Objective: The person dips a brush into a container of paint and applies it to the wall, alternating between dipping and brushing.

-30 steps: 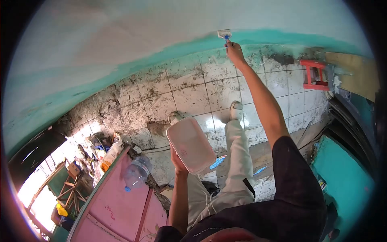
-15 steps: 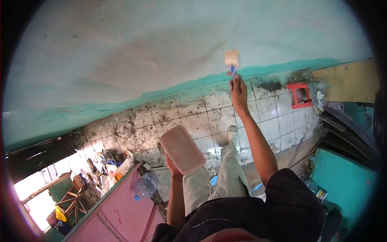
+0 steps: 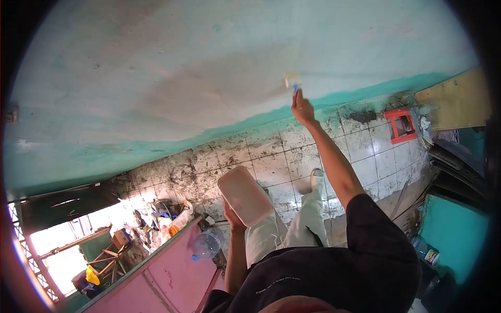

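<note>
My right hand (image 3: 302, 108) is closed round the handle of a paintbrush (image 3: 292, 82), its pale bristles against or very near the wall (image 3: 209, 78). That wall is whitish and patchy over most of its face, with a turquoise band along the bottom. Low in front of me, my left hand (image 3: 233, 215) grips the side of a rectangular plastic container (image 3: 244, 195) with a pinkish-white inside. The fingers under the container are hidden. What lies in it, a pale liquid or just its bottom, I cannot make out.
Dirty white tiles (image 3: 271, 156) cover the floor. A red stool (image 3: 401, 126) stands at the right by the wall. To the left are a pink panel (image 3: 182, 266), a clear water bottle (image 3: 207, 243) and piled clutter (image 3: 162, 219). A turquoise cabinet (image 3: 454, 229) is at lower right.
My right hand has moved the brush slightly left, and its bristles now tilt to the left instead of pointing up. The view has shifted a little; the container stays in my left hand.
</note>
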Motion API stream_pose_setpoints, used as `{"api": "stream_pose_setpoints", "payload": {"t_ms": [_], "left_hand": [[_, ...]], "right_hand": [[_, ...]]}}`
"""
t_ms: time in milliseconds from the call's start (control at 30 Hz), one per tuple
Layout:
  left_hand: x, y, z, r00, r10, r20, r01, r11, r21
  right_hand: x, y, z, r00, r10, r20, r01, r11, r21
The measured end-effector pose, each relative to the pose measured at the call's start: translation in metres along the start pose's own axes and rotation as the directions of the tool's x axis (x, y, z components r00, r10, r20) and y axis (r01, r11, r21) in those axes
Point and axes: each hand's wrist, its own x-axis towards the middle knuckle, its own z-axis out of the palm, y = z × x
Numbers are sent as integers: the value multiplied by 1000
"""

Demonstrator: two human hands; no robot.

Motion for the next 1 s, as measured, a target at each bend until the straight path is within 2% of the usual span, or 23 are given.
{"api": "stream_pose_setpoints", "payload": {"t_ms": [33,67,100,133,167,200,233,267,300,333,367,433,500,567,600,667,800,867,933,1000], "left_hand": [[0,2,10,1000,-9,26,9,1000,3],[1,4,17,999,0,36,0,1000,7],[-3,5,23,996,55,68,-59,996,62],[-6,7,29,989,106,105,-118,986,114],[-14,11,47,990,129,57,-136,980,147],[-13,11,51,989,133,62,-140,980,140],[-10,12,53,990,103,98,-112,989,96],[-11,10,53,989,72,128,-79,996,50],[-8,12,54,989,76,124,-80,996,29],[-4,14,56,982,-16,191,27,998,-57],[-2,8,59,960,-89,265,130,982,-140],[1,-4,63,956,-57,288,105,982,-154],[3,9,87,947,-10,321,58,989,-138],[-7,8,125,901,-28,433,119,976,-184],[-3,5,133,903,-14,429,109,974,-197],[8,-2,136,889,27,458,67,980,-187],[15,-23,136,875,69,479,17,985,-174],[7,-29,149,858,78,508,21,982,-185],[-5,-31,168,841,79,535,33,980,-197],[-18,-33,190,818,75,571,48,979,-198]], "right_hand": [[-3,34,41,971,83,224,-108,989,105],[-5,65,74,886,128,445,-230,956,183],[-9,89,96,889,122,442,-226,955,191],[-12,108,112,970,-209,123,200,976,81],[-7,116,113,813,-564,-144,542,824,-166],[-12,87,52,808,-571,-147,547,819,-172],[-11,34,-13,933,-323,-159,345,929,136],[-10,-32,-82,995,-63,-77,90,902,422],[-12,-59,-125,999,-28,-31,40,858,512],[-16,-77,-161,1000,-1,27,-16,807,590],[-26,-95,-194,999,-26,44,-4,817,577],[-54,-132,-251,985,-158,65,72,728,682],[-91,-156,-299,928,-235,288,-45,698,715],[-123,-161,-328,874,-315,369,-5,755,656],[-135,-162,-340,862,-393,321,130,783,609],[-157,-167,-369,843,-476,250,284,788,546],[-192,-160,-412,848,-444,290,250,817,519],[-202,-151,-424,872,-446,202,309,821,480],[-208,-141,-431,882,-420,213,283,834,474],[-212,-135,-435,882,-452,136,345,814,467]]}}
